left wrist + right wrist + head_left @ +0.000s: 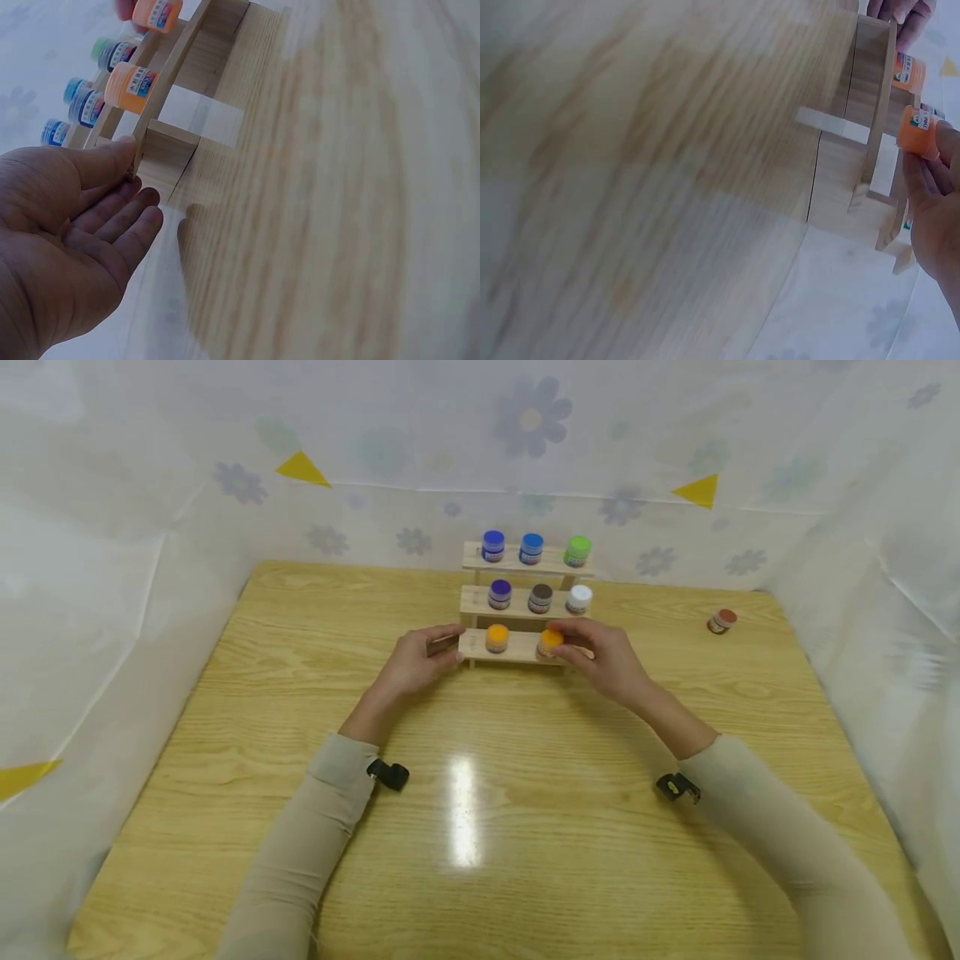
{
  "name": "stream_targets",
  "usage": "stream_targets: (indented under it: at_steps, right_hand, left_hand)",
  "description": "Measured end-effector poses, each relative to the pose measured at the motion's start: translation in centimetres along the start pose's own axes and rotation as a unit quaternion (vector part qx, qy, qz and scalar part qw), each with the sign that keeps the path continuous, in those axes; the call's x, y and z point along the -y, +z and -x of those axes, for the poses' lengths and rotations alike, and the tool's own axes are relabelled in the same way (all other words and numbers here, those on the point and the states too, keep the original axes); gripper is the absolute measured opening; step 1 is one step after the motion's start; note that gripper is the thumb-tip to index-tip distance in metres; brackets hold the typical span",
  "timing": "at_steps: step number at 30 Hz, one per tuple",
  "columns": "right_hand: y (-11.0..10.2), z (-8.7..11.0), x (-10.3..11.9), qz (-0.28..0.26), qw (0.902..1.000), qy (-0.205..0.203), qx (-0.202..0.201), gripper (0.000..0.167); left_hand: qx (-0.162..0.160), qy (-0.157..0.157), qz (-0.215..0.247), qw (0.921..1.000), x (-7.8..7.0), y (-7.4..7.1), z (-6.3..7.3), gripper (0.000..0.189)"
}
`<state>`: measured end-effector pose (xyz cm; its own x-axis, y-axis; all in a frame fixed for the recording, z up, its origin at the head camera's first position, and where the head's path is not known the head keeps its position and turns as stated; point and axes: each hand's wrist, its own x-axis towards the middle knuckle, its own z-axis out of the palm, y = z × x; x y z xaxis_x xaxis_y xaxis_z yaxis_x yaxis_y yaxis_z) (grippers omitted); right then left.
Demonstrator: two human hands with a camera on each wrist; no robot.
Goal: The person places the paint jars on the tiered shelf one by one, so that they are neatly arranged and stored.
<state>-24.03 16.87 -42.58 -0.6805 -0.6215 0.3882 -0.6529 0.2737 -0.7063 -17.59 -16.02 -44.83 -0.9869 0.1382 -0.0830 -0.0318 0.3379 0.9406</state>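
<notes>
A three-tier wooden rack (517, 647) stands at the back of the table with small paint jars on its steps. My right hand (611, 660) pinches an orange paint jar (551, 642) by its sides, at the right part of the lowest step. In the right wrist view, that jar (916, 133) is between the thumb and fingers. My left hand (416, 662) grips the left end of the lowest step; in the left wrist view, its thumb (112, 159) lies on the board's end. Another orange jar (497, 638) sits on the same step, between the hands.
Purple, dark brown and white-capped jars (578, 599) occupy the middle step. Two blue jars and a green jar (577, 552) are on the top one. A reddish-brown jar (722, 622) is on the table at the right. A flowered white sheet (420, 460) hangs behind.
</notes>
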Motion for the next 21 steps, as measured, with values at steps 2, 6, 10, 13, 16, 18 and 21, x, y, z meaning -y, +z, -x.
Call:
stream_targets:
  at_steps: [2, 6, 10, 13, 16, 18, 21]
  right_hand:
    - [0.5, -0.4, 0.0, 0.000, 1.0000, -0.001, 0.005, 0.037]
    - [1.1, -0.9, 0.2, 0.008, 0.9999, -0.006, 0.012, 0.037]
    - [1.3, -1.2, 0.4, 0.014, 0.9997, 0.000, 0.019, 0.037]
    - [1.4, -1.3, 0.5, 0.012, 0.9997, 0.008, 0.021, 0.037]
    - [1.6, -1.3, 0.3, 0.010, 0.9996, 0.016, 0.022, 0.037]
    - [1.7, -1.3, 0.1, 0.009, 0.9995, 0.019, 0.023, 0.038]
    - [1.8, -1.2, 0.0, 0.007, 0.9995, 0.022, 0.020, 0.039]
  left_hand:
    - [-0.002, 0.001, -0.001, 1.0000, -0.1, 0.0, 0.0, 0.049]
    - [-0.004, 0.001, 0.001, 1.0000, 0.0, 0.0, 0.0, 0.049]
    - [-0.006, -0.002, 0.002, 1.0000, 0.0, 0.1, -0.1, 0.049]
    - [-0.009, -0.002, 0.002, 1.0000, 0.0, 0.2, -0.2, 0.049]
    - [-0.011, -0.001, 0.001, 0.9999, 0.0, 0.2, -0.2, 0.049]
    - [-0.010, -0.001, 0.000, 1.0000, 0.0, 0.2, -0.2, 0.048]
    - [-0.009, -0.003, 0.000, 1.0000, 0.1, 0.1, -0.2, 0.049]
